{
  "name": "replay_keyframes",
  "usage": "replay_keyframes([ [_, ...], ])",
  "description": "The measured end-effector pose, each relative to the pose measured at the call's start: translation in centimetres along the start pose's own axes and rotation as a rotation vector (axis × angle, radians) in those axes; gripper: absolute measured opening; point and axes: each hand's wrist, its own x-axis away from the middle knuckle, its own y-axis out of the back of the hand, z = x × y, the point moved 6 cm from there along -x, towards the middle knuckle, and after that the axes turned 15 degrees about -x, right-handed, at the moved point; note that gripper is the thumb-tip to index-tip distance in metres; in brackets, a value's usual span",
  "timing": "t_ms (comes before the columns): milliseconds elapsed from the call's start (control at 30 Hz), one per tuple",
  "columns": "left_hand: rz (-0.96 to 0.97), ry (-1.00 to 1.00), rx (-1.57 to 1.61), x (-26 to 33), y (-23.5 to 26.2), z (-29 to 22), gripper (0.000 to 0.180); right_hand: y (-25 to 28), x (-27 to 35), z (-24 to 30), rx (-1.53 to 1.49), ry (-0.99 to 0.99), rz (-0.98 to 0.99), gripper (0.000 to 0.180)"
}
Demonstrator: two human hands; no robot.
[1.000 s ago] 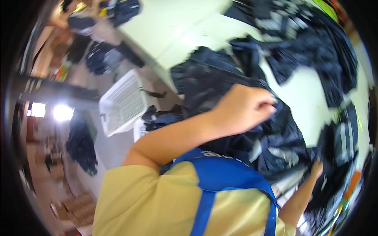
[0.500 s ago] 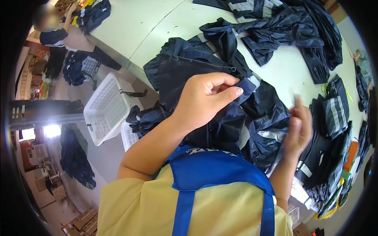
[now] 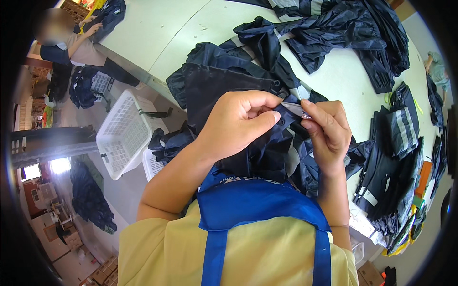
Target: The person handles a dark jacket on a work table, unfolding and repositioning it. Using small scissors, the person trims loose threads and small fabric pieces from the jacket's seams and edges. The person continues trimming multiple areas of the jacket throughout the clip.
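A dark navy garment [image 3: 210,88] with pale grey strips and metal eyelets lies bunched on the table edge in front of me. My left hand [image 3: 236,124] is closed, pinching an edge of the garment near an eyelet. My right hand [image 3: 329,131] is closed on small silver thread snips [image 3: 292,109]. Their pointed blades reach left to the cloth beside my left fingertips. I cannot tell whether the blades touch it.
The pale table [image 3: 200,28] carries more dark garments [image 3: 338,35] at the far side and a stack of dark clothes [image 3: 377,167] at right. A white plastic basket [image 3: 125,138] stands at left. A co-worker [image 3: 71,45] handles dark clothing at the far left.
My right hand has moved left and up from the right side, bringing the snips to the cloth at my left fingers. My left hand still pinches the garment.
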Motion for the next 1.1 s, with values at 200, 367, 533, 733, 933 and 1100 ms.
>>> replay_keyframes([
  [200, -0.059, -0.552, -1.039, -0.4, 1.2, -2.1, 0.014, 11.3, 6.8, -8.1, -0.133, -0.501, -0.634, 0.032],
  [367, 0.331, -0.489, -1.254, -1.2, 2.0, 1.7, 0.036, 37.5, 28.7, -19.5, 0.456, -0.794, -0.964, 0.037],
  [533, -0.089, -0.37, -1.563, -2.1, 6.1, 0.8, 0.033, 34.4, 25.0, -15.9, 1.293, -1.137, -0.615, 0.066],
  [733, -0.36, -0.159, -1.184, 1.0, 12.3, -2.1, 0.038, 13.8, 10.7, -9.8, 0.502, -0.392, -0.309, 0.023],
  [933, -0.207, -0.272, -1.266, 1.9, 8.2, 1.6, 0.044, 2.9, 5.2, -13.6, 0.664, -0.462, 0.263, 0.046],
  [1100, -0.375, -0.2, -0.866, -0.7, 8.4, 3.7, 0.039, 2.4, 6.6, -15.7, 0.397, -0.583, 0.257, 0.046],
])
